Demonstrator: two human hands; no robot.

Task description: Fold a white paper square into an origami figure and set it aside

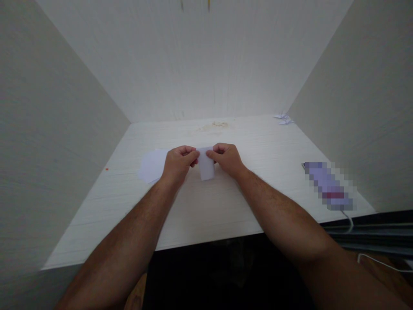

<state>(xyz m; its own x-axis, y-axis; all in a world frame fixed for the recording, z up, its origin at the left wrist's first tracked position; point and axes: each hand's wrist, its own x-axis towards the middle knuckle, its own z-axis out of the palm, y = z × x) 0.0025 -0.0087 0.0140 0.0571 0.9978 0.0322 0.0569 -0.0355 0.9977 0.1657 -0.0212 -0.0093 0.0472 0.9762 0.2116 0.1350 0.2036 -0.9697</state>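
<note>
A small white piece of paper [207, 168] hangs upright between my two hands, over the middle of the white table. My left hand [180, 161] pinches its upper left corner between thumb and fingers. At the upper right corner, my right hand [227, 157] grips the same paper in a matching pinch. Whether the paper is folded I cannot tell. Just left of my left hand, several white paper sheets [151, 165] lie on the table, partly covered by that hand.
Crumpled paper scraps [283, 119] lie in the far right corner. A blurred-out phone-like device [327, 185] with a white cable [349, 220] rests near the right edge. A small orange speck [106, 169] is at the left. Grey walls [206, 64] enclose the table [193, 215] on three sides.
</note>
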